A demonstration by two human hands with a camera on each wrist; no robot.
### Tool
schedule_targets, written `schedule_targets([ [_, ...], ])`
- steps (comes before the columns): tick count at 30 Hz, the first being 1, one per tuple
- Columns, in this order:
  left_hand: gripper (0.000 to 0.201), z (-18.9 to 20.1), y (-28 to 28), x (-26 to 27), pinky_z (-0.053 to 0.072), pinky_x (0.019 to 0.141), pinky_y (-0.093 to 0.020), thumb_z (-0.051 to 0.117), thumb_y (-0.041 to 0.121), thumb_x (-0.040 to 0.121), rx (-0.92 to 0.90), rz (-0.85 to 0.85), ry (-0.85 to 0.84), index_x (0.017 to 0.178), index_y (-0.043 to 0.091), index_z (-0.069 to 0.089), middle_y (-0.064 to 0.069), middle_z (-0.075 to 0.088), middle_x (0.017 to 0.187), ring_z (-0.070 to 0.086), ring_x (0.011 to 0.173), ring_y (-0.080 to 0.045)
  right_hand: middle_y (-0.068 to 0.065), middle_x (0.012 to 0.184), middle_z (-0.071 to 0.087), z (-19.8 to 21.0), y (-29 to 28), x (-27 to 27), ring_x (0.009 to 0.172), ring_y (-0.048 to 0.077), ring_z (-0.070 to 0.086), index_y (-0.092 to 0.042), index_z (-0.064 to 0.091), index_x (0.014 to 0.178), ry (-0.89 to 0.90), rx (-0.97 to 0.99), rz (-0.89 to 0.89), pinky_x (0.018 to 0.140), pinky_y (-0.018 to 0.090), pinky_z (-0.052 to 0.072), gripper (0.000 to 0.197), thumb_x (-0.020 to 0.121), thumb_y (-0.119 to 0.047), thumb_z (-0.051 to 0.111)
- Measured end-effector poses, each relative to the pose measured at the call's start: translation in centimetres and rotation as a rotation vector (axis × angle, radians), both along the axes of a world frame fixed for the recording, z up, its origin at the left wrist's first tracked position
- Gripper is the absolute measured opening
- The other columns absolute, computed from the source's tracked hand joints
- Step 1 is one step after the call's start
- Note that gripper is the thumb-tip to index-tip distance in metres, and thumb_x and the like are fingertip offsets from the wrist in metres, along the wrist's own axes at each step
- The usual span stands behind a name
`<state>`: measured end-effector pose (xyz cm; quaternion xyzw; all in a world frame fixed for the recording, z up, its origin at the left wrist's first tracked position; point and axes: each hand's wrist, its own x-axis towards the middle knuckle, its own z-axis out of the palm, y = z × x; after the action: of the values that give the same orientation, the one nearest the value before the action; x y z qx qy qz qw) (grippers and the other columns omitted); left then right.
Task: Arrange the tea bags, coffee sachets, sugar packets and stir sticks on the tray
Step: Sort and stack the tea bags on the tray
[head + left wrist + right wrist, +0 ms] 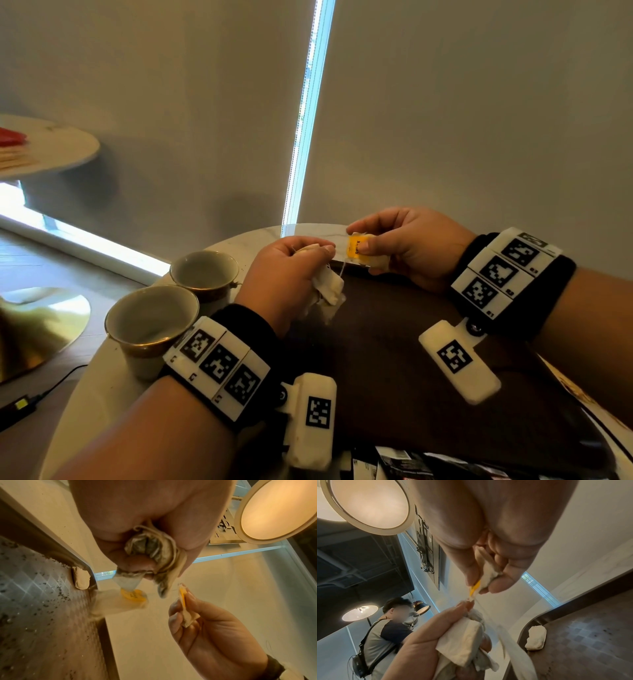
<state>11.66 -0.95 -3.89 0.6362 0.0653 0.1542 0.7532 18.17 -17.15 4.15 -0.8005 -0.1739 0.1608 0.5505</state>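
Up close, 2 bare hands work above a dark tray (394,342) that lies on a round white marble table (102,394). Each wrist wears a black band with white blocks printed with square black-and-white codes.

The left hand (284,277) is clenched around a bunch of white tea bags (329,286), several crumpled together, with thin strings trailing from them. In the left wrist view, one bag with a yellow tag hangs below the fingers, over the tray's edge.

The right hand (407,245) pinches a single tea bag (371,258) with a yellow paper tag (356,247) between thumb and fingertips. A thin string (342,269) runs from it toward the bunch in the left hand. Both hands are near each other, held just above the far edge of the tray.

One more tea bag (536,638) lies flat on the tray's patterned floor, close to a rounded corner, seen in the right wrist view.

Left of the tray, 2 pale cups (150,322) with gold bases stand side by side on the table. At the near edge of the head view, dark sachets (411,462) lie partly out of sight.

Behind the table hang pale window blinds with a bright gap between them. The right wrist view shows round ceiling lamps and another person standing in the background.
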Motion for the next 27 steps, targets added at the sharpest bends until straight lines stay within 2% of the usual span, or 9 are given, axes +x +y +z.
schedule_targets([
  [3,0.008,-0.09,-0.14,-0.12,0.055,0.056,-0.027,0.072,0.024,0.093,0.046,-0.074,0.048,0.096,0.018,0.077,-0.005,0.074,0.092,0.07,0.084,-0.021,0.017,0.114,0.07,0.04,-0.09,-0.08,0.097,0.031,0.071,-0.006,0.073,0.105,0.067,0.071,-0.009,0.062,0.029,0.06,0.022,0.086,0.004,0.065],
  [5,0.008,-0.12,-0.23,-0.22,0.055,0.055,-0.026,0.073,0.022,0.092,0.047,-0.109,0.074,0.095,0.017,0.077,-0.006,0.075,0.089,0.071,0.081,-0.021,0.019,0.112,0.07,0.18,-0.18,-0.14,0.087,0.027,0.073,-0.004,0.071,0.105,0.09,0.112,-0.009,0.057,0.027,0.058,0.021,0.088,0.006,0.062],
  [9,0.007,0.01,-0.31,-0.37,0.053,0.054,-0.024,0.073,0.024,0.092,0.09,-0.129,0.081,0.095,0.02,0.077,-0.005,0.074,0.091,0.07,0.083,-0.022,0.012,0.088,0.074,0.43,-0.35,-0.25,0.068,0.02,0.071,-0.005,0.068,0.102,0.097,0.173,0.016,0.051,0.025,0.055,0.019,0.091,0.006,0.059],
  [12,0.005,0.21,-0.45,-0.46,0.052,0.056,-0.026,0.073,0.027,0.092,0.133,-0.138,0.069,0.094,0.025,0.077,-0.002,0.074,0.092,0.069,0.086,-0.02,0.009,0.08,0.074,0.55,-0.42,-0.32,0.066,0.019,0.069,-0.007,0.068,0.105,0.122,0.202,0.041,0.051,0.025,0.055,0.021,0.093,0.006,0.056],
  [17,0.007,0.31,-0.48,-0.65,0.046,0.045,-0.022,0.07,0.031,0.094,0.177,-0.124,0.067,0.091,0.026,0.075,-0.006,0.074,0.091,0.065,0.072,-0.019,0.012,0.082,0.07,0.44,-0.17,-0.67,0.061,0.017,0.063,-0.005,0.067,0.108,0.177,0.234,0.1,0.05,0.025,0.053,0.023,0.095,0.005,0.051],
  [20,0.008,0.5,-0.42,-0.74,0.045,0.044,-0.019,0.068,0.032,0.096,0.201,-0.136,0.07,0.091,0.026,0.072,-0.006,0.072,0.091,0.063,0.069,-0.017,0.011,0.079,0.067,0.35,-0.05,-0.82,0.058,0.016,0.059,-0.005,0.065,0.111,0.187,0.208,0.107,0.05,0.025,0.051,0.023,0.096,0.002,0.05],
  [24,0.01,0.49,-0.2,-0.67,0.047,0.046,-0.019,0.07,0.03,0.095,0.163,-0.148,0.049,0.089,0.023,0.073,-0.005,0.073,0.086,0.065,0.068,-0.016,0.009,0.069,0.061,0.08,-0.13,-0.54,0.052,0.015,0.048,-0.007,0.06,0.109,0.23,0.2,0.09,0.049,0.027,0.044,0.021,0.098,0.001,0.044],
  [27,0.009,0.3,-0.18,-0.49,0.047,0.043,-0.022,0.072,0.024,0.094,0.076,-0.163,0.032,0.089,0.017,0.074,-0.014,0.076,0.091,0.067,0.059,-0.014,0.009,0.069,0.052,-0.16,-0.26,-0.37,0.05,0.015,0.04,-0.013,0.051,0.101,0.311,0.238,0.094,0.047,0.027,0.037,0.02,0.096,0.003,0.039],
])
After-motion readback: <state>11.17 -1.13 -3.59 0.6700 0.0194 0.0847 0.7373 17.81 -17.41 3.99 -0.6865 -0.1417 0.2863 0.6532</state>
